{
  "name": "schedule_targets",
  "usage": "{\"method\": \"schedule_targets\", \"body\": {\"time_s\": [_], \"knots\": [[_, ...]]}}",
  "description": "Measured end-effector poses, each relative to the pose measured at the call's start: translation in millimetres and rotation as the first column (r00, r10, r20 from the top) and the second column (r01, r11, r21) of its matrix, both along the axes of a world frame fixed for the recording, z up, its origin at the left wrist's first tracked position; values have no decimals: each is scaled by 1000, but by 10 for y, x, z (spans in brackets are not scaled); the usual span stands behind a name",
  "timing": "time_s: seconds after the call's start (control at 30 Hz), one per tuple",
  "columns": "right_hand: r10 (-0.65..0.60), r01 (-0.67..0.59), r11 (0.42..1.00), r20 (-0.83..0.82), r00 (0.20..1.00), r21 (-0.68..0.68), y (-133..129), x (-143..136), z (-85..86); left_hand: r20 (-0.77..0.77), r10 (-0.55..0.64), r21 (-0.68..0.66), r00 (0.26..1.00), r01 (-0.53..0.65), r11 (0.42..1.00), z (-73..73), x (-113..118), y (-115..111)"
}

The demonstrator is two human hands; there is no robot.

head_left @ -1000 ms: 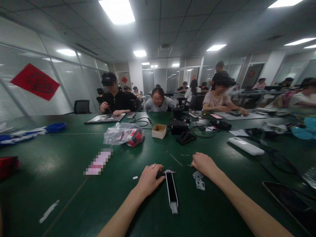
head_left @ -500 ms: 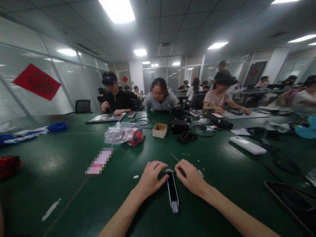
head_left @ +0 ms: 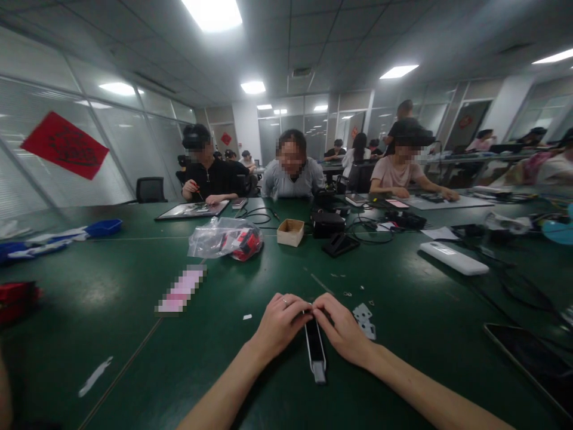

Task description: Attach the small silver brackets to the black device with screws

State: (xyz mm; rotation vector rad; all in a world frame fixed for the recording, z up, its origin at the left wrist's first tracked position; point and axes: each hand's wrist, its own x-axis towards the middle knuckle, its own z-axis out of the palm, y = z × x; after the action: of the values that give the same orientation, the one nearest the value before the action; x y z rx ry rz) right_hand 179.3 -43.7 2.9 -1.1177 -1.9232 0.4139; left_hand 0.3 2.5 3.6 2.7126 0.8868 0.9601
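A slim black device with a white rim [head_left: 315,340] lies on the green table, its grey block-like end [head_left: 319,372] toward me. At its far end my left hand [head_left: 280,325] is closed, thumb and fingers pinched together there. My right hand [head_left: 342,328] pinches the same end from the other side, and the two hands' fingertips meet. They cover the far end, so any small part between them is hidden. Beside my right hand lie grey flat pieces with holes [head_left: 364,319].
Ahead are a plastic bag with red items [head_left: 226,239], a small open box [head_left: 290,233] and a black stand [head_left: 340,243]. A white device [head_left: 453,258] and a dark phone-like slab [head_left: 528,364] lie right. A pink card [head_left: 181,289] lies left. Co-workers sit across the table.
Both hands have closed in on the far end of the slim device, and their fingertips now meet. More of the grey pieces by my right hand shows. The view has tilted slightly.
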Motion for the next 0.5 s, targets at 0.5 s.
{"method": "schedule_targets", "body": {"time_s": [0.5], "knots": [[-119,117,993,85,989,26,61,81,-6,-38,27,24,999,-26,999,30,-118,130]]}}
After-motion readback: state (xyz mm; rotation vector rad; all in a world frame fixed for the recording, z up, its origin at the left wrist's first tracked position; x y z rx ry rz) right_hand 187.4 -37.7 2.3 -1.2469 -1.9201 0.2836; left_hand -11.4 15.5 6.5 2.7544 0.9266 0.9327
